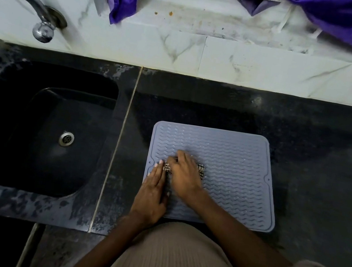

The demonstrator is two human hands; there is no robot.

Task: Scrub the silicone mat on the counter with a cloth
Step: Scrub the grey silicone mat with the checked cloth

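One grey silicone mat (234, 166) flat on black counter (321, 134), right of sink (39, 124) | checked cloth (200, 170) on mat's left half under right hand (184, 174), fingers flat, pressing | left hand (152, 190) spread flat on mat's left edge, holding nothing

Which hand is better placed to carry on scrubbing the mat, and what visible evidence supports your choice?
The right hand. It already lies on the checked cloth near the middle of the grey mat, so it can probably rub straight on. The left hand lies flat at the mat's left edge, apparently steadying it.
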